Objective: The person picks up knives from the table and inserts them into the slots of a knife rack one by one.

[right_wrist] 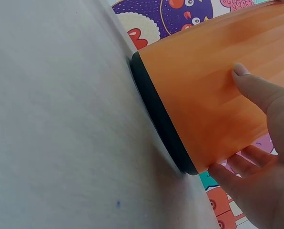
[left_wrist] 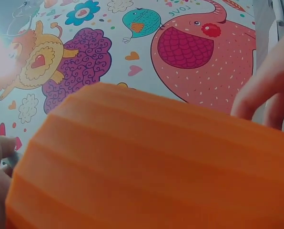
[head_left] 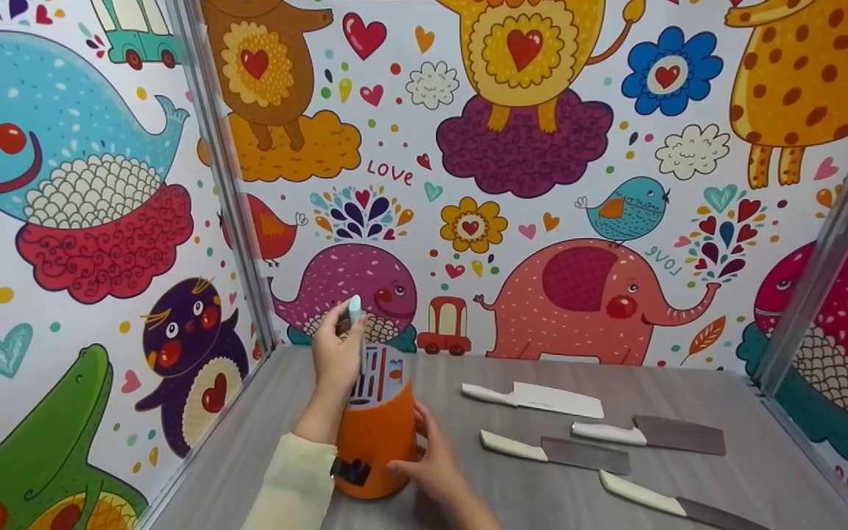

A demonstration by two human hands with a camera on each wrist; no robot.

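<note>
An orange knife block [head_left: 374,453] with a slotted grey top [head_left: 394,372] stands upright on the table. Over its left slots, my left hand [head_left: 337,357] pinches a knife by its pale handle [head_left: 355,305]; the narrow blade points down at the slots, its lower end hidden. My right hand [head_left: 435,460] holds the block low on its right side. In the right wrist view the right thumb [right_wrist: 256,88] lies on the ribbed orange wall, fingers curled under the far side near the dark base [right_wrist: 161,119]. The block's wall [left_wrist: 147,162] fills much of the left wrist view.
Right of the block lie a white cleaver [head_left: 556,400], a dark-bladed cleaver with a white handle [head_left: 682,434], a cream-handled knife [head_left: 586,453] and another cream-handled knife [head_left: 645,492] nearest the front. Printed wall panels [head_left: 542,221] enclose the grey table [head_left: 453,508].
</note>
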